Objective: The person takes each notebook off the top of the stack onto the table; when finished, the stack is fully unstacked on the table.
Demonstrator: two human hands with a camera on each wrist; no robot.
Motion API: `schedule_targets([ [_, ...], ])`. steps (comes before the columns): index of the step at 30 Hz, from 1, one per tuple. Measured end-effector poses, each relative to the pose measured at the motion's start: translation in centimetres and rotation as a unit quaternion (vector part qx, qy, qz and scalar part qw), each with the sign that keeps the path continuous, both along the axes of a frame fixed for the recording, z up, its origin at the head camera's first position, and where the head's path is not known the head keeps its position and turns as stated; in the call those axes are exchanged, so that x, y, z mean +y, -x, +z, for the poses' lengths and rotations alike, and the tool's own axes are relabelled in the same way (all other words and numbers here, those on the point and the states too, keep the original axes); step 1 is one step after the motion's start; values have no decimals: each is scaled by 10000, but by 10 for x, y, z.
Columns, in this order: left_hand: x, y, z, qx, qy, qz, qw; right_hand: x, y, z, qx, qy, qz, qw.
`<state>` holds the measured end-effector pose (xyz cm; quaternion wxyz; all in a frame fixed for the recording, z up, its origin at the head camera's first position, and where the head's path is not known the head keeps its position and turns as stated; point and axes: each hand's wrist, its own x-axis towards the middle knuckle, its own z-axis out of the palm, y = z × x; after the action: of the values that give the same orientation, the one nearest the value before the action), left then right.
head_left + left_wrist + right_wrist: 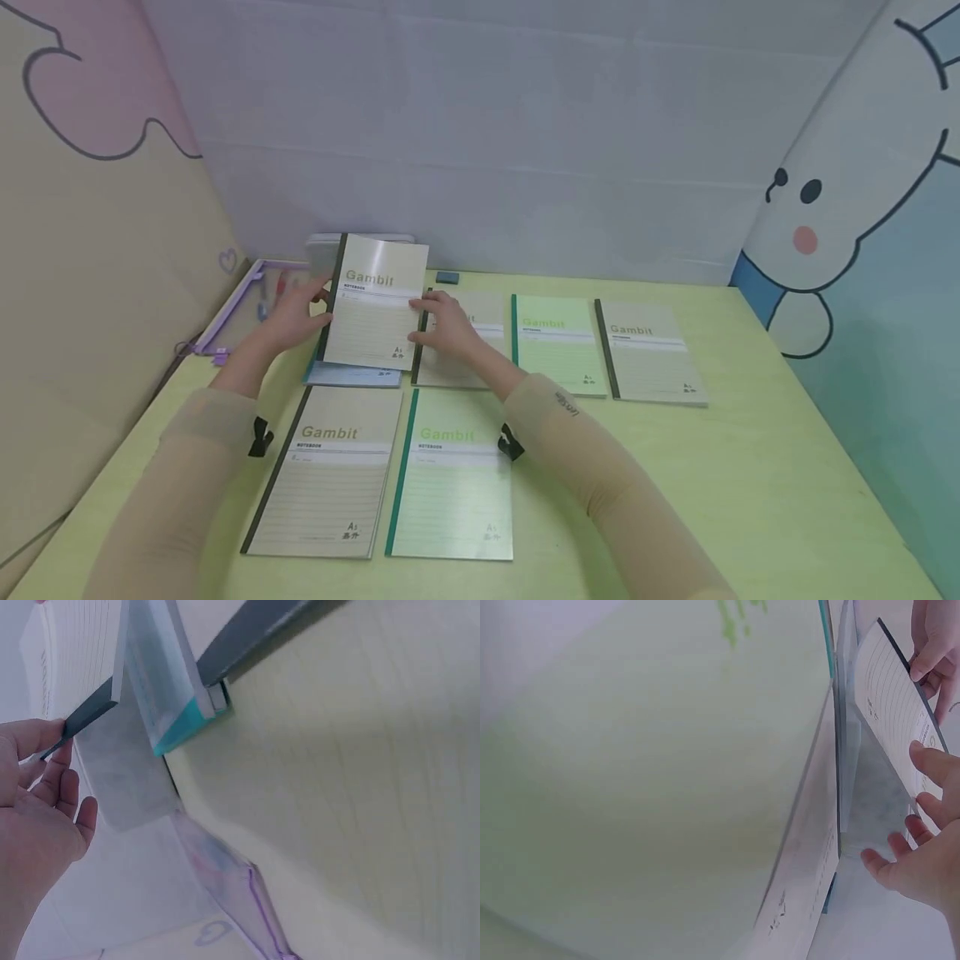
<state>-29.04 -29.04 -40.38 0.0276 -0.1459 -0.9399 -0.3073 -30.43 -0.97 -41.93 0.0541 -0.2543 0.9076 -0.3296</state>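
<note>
A cream Gambit notebook [371,325] with a dark spine is raised and tilted above a blue notebook [352,375] at the back left. My left hand [296,317] pinches its spine edge between thumb and fingers, as the left wrist view shows up close. At the opposite edge my right hand [447,327] holds it with thumb and fingertips. Partly hidden under my right hand lies another dark-spined notebook [483,367]. In the right wrist view the held notebook [892,705] spans the gap between both hands.
In the back row lie a green notebook [558,350] and a dark-spined one [652,354]. Nearer are another dark-spined notebook [322,492] and a green-spined one [450,500]. A purple-edged clear pouch [232,308] lies back left; a small blue block [447,277] sits by the wall.
</note>
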Motion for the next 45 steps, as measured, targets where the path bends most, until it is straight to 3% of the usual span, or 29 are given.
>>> schedule_targets([
  [5, 11, 3, 10, 596, -108, -22, 9982, 8, 1, 7, -47, 683, -62, 9976],
  [10, 19, 5, 15, 906, -190, -55, 9957, 17, 0, 14, 27, 1016, -28, 9948],
  [23, 46, -1, 44, 512, -130, 93, 9986, 44, -5, 50, 431, 1222, -247, 9913],
  [30, 63, -11, 57, 315, -306, -162, 9989, 65, -8, 66, 554, 1239, -296, 9903],
  [45, 108, -30, 82, 366, -718, -558, 9952, 132, -27, 102, 590, 872, -68, 9944],
])
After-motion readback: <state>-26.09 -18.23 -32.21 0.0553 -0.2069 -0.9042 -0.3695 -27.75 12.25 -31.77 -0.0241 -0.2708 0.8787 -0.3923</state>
